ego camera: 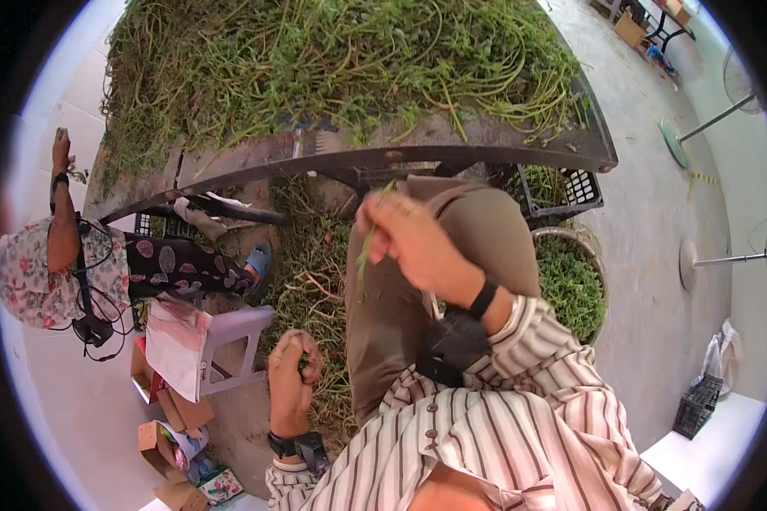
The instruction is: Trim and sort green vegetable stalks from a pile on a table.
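My right hand (415, 246) is raised over my lap, slightly blurred, and pinches a thin green plant stem (365, 246). Lower and to the left, my left hand (294, 358) is curled beside my thigh, above greens strewn on the floor. A small dark green bit of plant (303, 363) shows between its fingers; the rest is hidden in the fist. In front of me a thick heap of leafy green stems (332, 64) covers most of a worn table (243, 156), with loose stems lying near its front edge.
Cut stems (313, 281) litter the floor beneath the table. On the right stand a round tub of greens (569, 287) and a black plastic crate (581, 188), with pedestal fans (719, 260) beyond. To the left are another person (64, 268), a plastic stool (230, 345) and cardboard boxes (182, 409).
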`<state>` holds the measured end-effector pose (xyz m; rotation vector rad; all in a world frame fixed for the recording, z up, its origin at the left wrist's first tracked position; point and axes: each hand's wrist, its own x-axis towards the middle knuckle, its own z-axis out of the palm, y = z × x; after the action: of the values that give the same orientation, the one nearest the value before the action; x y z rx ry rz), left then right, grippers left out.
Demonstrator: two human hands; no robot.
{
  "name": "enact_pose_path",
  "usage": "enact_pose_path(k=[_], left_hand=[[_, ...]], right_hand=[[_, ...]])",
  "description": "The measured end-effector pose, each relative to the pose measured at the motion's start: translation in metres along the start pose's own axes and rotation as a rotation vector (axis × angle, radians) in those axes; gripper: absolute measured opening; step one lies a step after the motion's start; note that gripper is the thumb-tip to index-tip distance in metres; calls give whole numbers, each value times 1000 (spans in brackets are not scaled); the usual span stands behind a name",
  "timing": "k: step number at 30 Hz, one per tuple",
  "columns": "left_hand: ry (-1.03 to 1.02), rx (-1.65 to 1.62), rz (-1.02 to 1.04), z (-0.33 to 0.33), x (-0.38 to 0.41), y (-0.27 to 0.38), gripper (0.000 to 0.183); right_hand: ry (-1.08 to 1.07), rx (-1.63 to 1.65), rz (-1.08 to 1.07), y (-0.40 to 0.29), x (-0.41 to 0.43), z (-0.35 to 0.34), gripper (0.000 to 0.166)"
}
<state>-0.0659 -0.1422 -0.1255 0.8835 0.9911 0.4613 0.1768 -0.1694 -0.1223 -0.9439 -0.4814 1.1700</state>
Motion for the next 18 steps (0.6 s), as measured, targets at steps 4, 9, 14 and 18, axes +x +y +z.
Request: enact_pose_path(k=[4, 9, 14, 18], left_hand=[[39, -27, 309, 23, 16, 11, 25], [44, 114, 572, 51, 26, 21, 26], [47, 83, 558, 51, 32, 19, 27], [111, 42, 478, 41, 31, 11, 24]], right_hand=[[-266, 193, 198, 43, -12, 12, 21], [-257, 132, 379, 44, -18, 21, 18], [-173, 258, 390, 53, -12, 7, 12], [-169, 216, 425, 50, -16, 8, 11]])
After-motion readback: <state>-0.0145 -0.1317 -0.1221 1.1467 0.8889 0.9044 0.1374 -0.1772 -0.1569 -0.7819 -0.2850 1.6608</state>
